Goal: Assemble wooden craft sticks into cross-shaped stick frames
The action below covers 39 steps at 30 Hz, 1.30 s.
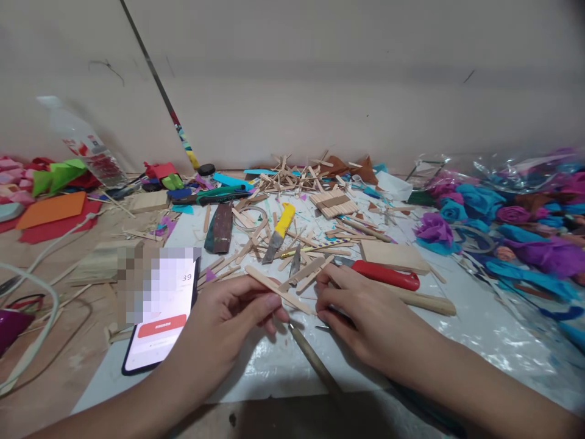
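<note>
My left hand (247, 305) pinches a flat wooden craft stick (261, 279) between thumb and fingers. More craft sticks (305, 273) lie against it at an angle; whether they are joined to it I cannot tell. My right hand (351, 302) is closed beside the right ends of these sticks, its fingers curled; what they hold, if anything, is hidden. A thin metal tip (322, 327) pokes out beneath it. Below my left fingertips lies a tool with a wooden handle (315, 360). Just beyond the sticks are a loose blade (295, 261) and a yellow utility knife (280, 231).
A red-handled tool (386, 274), a wooden rod (425, 300) and a wood block (395, 256) lie at right. A phone (159, 341) rests at left. Piled sticks (292, 177) and a stick bundle (333, 204) are behind. Crepe-paper flowers (434, 230) crowd the right; a bottle (94, 146) leans back left.
</note>
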Tool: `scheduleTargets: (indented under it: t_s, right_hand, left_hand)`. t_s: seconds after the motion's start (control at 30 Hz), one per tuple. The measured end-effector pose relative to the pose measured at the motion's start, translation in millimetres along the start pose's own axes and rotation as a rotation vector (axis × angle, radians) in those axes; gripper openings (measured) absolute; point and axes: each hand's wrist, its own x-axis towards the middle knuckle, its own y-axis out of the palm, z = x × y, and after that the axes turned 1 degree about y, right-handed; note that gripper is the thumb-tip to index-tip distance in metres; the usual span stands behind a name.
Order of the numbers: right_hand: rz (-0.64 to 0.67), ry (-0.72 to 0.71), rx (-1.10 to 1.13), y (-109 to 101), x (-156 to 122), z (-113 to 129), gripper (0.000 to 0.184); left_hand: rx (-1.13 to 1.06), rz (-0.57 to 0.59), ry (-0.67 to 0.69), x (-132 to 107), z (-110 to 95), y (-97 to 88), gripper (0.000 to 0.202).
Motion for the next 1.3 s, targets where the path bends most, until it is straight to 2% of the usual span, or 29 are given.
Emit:
scheduleTargets:
  t_s: [0.33, 0.53, 0.6, 0.7, 0.83, 0.87, 1.0, 1.07, 1.13, 1.23, 1.3]
  right_hand:
    - [-0.02, 0.025, 0.093, 4, 2, 2, 0.018]
    - [-0.219, 0.05, 0.32, 1, 4, 2, 0.016]
    - [-0.272, 0.104, 0.41, -2, 3, 3, 0.013]
    - [-0.234, 0.274, 0.736, -6, 1, 6, 0.006]
    - [-0.107, 0.367, 1.249, -5, -1, 10, 0.046]
    - [-0.089, 0.378, 1.327, -5, -2, 10, 0.046]
    - [-0.078, 0.401, 1.549, -2, -2, 9, 0.015]
    - [-0.101, 0.407, 1.545, -2, -3, 9, 0.01]
    - [-0.106, 0.41, 1.409, -1, -4, 12, 0.016]
    - [-0.033, 0.394, 1.2, 3, -4, 19, 0.025]
    - [0.041, 0.373, 1.2, 6, -2, 25, 0.023]
  left_hand:
    - [0.021, 0.033, 0.008, -1, -2, 2.1, 0.021]
    - [-0.004, 0.061, -0.002, 0, -1, 3.5, 0.024]
    - [0.001, 0.066, 0.007, 0, -1, 3.2, 0.023]
    - [0.019, 0.065, 0.008, -1, -1, 2.9, 0.025]
    - [0.04, 0.059, -0.003, -1, -1, 4.2, 0.026]
    - [0.041, 0.057, -0.005, -1, -2, 4.8, 0.026]
    - [0.046, 0.056, -0.013, -2, -1, 6.4, 0.026]
    - [0.054, 0.062, -0.01, -2, -1, 6.3, 0.026]
    - [0.073, 0.064, -0.001, -2, 0, 6.2, 0.026]
    - [0.123, 0.08, 0.014, -3, 1, 6.8, 0.027]
    - [0.162, 0.111, 0.022, -5, 2, 7.8, 0.028]
